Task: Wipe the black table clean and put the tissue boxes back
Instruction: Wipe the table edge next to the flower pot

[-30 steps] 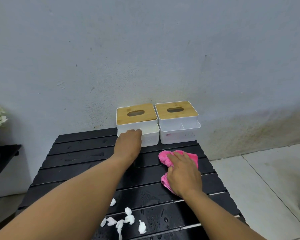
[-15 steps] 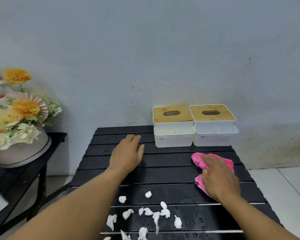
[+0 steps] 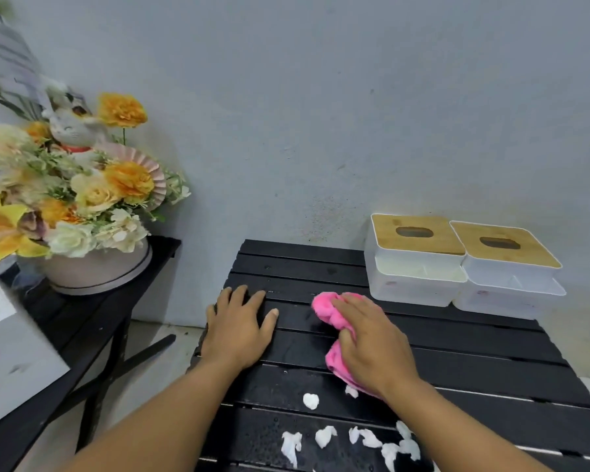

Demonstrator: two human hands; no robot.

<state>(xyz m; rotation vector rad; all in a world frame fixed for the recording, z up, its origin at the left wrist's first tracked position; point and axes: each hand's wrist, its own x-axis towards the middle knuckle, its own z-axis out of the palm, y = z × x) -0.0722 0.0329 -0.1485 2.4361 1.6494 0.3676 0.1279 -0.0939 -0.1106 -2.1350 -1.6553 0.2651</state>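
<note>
The black slatted table (image 3: 474, 352) is wet in places. My left hand (image 3: 239, 330) rests flat on its left edge, fingers straight. My right hand (image 3: 375, 345) presses a crumpled pink cloth (image 3: 331, 310) onto the slats near the middle. Two white tissue boxes with wooden lids stand side by side at the back right against the wall: the left tissue box (image 3: 414, 260) and the right tissue box (image 3: 506, 270). Several white tissue scraps (image 3: 324, 436) lie on the near slats.
A black side stand (image 3: 92, 321) at the left carries a pot of yellow and white flowers (image 3: 92, 199) with a cat figure. A grey wall runs behind both. A white sheet (image 3: 14, 356) shows at the far left. Tiled floor lies between the stands.
The view has swung left. My left hand has slid to the table's left edge. My right hand has moved the pink cloth leftward, away from the tissue boxes.
</note>
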